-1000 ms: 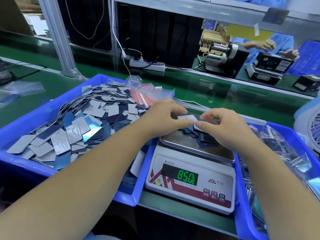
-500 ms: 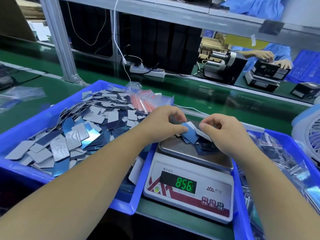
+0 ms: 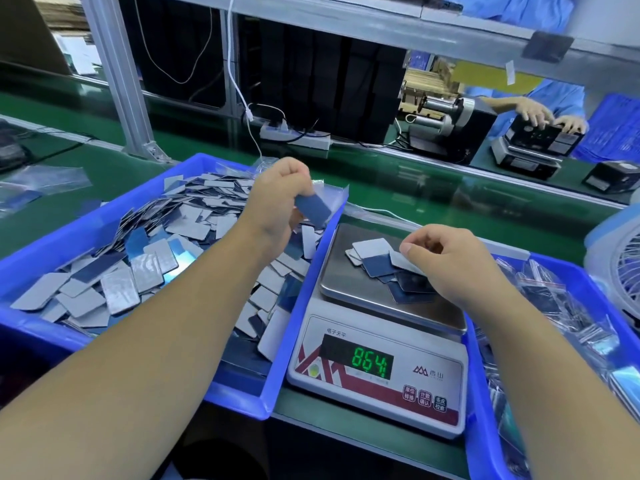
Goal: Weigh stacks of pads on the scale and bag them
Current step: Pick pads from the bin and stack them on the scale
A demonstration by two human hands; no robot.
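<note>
A white scale (image 3: pixel 377 372) stands between two blue bins and its green display reads about 864. On its steel pan (image 3: pixel 341 282) lies a loose pile of grey and blue pads (image 3: pixel 381 263). My right hand (image 3: pixel 450 268) rests over the pile's right side and pinches a grey pad between thumb and fingers. My left hand (image 3: pixel 277 199) is raised over the left bin's right edge and holds one blue pad (image 3: pixel 313 207) in its fingers.
The left blue bin (image 3: pixel 86 226) is heaped with loose grey and blue pads. The right blue bin (image 3: pixel 485 393) holds filled clear bags. A white fan (image 3: pixel 620 271) stands far right. Behind the green belt (image 3: pixel 415 181) another person works at a second scale.
My left hand has lifted away from the scale with a blue pad and moved left over the bin. The reading rose from about 850 to 864. My right hand stays at the pile.
</note>
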